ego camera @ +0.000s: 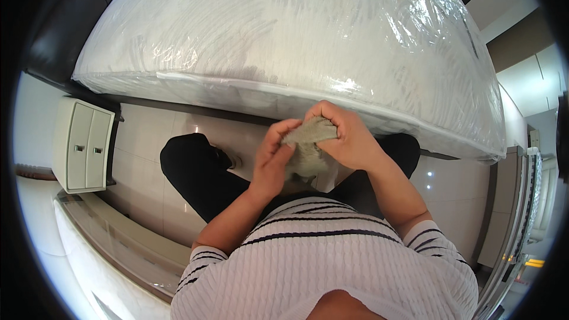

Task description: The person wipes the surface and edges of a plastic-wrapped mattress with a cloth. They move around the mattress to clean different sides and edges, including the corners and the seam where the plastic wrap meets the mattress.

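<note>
Between my two hands is a bunched grey-green cloth (313, 131). My left hand (272, 155) pinches its left end with thumb and fingers. Its right end is gripped in my right hand (349, 135), whose fingers curl over the top. Part of the cloth seems to hang below, over my lap, though what lies there is blurred. Just beyond my hands runs the near edge of a mattress (275, 49) wrapped in clear plastic film, which wrinkles and shines. My bent knees in black trousers are on either side of my hands.
A cream two-drawer nightstand (84, 146) stands at the left beside a dark padded headboard (62, 31). The dark bed frame (186, 109) shows under the mattress. Glossy floor tiles (140, 178) lie below me. A long low plastic-covered piece (133, 249) runs behind on the left.
</note>
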Demonstrator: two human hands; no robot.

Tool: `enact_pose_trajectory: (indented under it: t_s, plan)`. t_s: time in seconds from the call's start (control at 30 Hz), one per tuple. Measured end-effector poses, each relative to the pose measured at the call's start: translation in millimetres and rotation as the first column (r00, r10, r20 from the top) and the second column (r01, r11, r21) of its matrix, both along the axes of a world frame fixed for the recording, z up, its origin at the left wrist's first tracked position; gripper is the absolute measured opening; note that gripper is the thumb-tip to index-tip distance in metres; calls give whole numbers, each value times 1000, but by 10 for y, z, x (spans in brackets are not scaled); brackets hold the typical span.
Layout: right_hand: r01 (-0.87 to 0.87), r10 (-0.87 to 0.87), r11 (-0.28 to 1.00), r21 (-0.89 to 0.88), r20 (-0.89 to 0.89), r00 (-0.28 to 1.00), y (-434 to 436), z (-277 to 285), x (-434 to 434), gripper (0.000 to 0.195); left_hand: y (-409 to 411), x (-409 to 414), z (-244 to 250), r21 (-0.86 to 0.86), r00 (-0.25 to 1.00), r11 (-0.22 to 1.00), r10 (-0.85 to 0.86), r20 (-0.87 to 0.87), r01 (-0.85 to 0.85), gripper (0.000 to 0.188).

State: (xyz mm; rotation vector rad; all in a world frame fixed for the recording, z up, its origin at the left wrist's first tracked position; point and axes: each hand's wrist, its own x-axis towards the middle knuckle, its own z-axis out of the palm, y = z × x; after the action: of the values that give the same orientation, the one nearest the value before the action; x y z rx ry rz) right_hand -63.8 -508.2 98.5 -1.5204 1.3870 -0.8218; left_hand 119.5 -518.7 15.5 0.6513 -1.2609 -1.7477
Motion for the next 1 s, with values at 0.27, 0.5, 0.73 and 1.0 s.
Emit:
enact_pose_trajectory:
  t_s: [0.27,0.5,0.73,1.0]
  plan:
    - [-2,2,1000,-5,112,994,-60,-165,70,26,-144,26,174,-502,918,864,224,328,-31,67]
    - [160,-152,987,7,363,919,-162,-138,136,24,-282,79,142,-591,788,801,421,449,-92,70]
    - [276,-261,960,-43,216,941,-177,-135,173,11,-255,183,-48,-742,711,647,604,359,-175,65]
    - [142,-162,985,-99,-244,956,-130,-29,419,17,-127,-40,28,-585,840,756,497,219,-295,54]
